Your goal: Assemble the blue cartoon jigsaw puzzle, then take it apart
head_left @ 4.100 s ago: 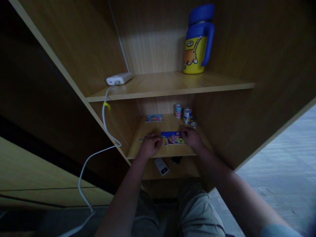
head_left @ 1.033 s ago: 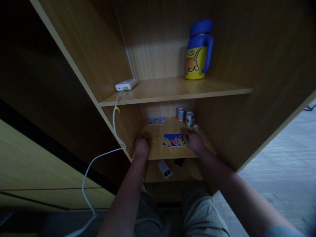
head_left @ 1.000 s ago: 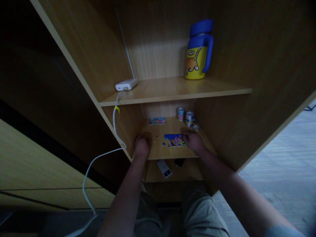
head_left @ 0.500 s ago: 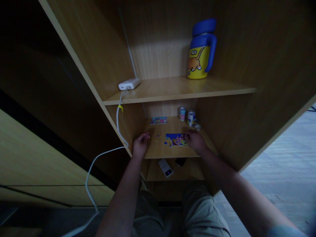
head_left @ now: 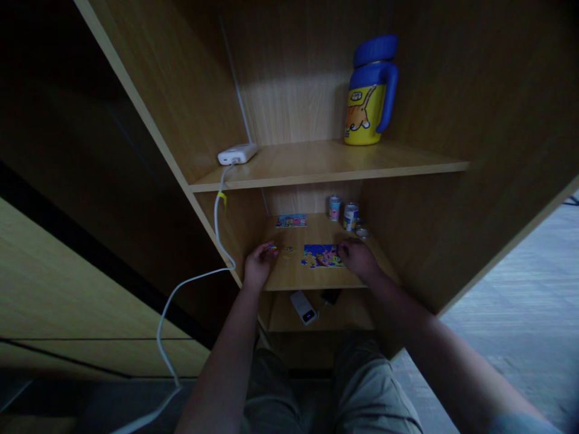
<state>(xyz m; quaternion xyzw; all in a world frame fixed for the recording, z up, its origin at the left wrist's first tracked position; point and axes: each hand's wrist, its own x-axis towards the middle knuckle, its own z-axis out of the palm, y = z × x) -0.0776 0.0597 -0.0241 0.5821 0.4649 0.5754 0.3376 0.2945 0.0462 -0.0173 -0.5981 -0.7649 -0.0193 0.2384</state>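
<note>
My left hand (head_left: 259,265) is closed at the left of the lower shelf, pinching a small jigsaw piece (head_left: 272,246) at its fingertips. A few loose jigsaw pieces (head_left: 290,249) lie just right of that hand. The partly assembled jigsaw puzzle (head_left: 321,255), mostly blue with colourful cartoon figures, lies flat in the middle with an uneven left side. My right hand (head_left: 358,257) has curled fingers closed on the puzzle's right edge and covers that end. Farther back on the same shelf is a colourful cartoon picture card (head_left: 291,220).
Two small printed cans (head_left: 334,208) and a round metal lid (head_left: 361,232) stand at the back right. On the upper shelf are a blue-and-yellow mug (head_left: 365,99) and a white device (head_left: 237,154), whose cable (head_left: 194,279) hangs down left. Below lies a power bank (head_left: 303,307).
My left fingers have shifted slightly, turning the jigsaw piece so more of its colour shows. My right hand and the puzzle stay in place.
</note>
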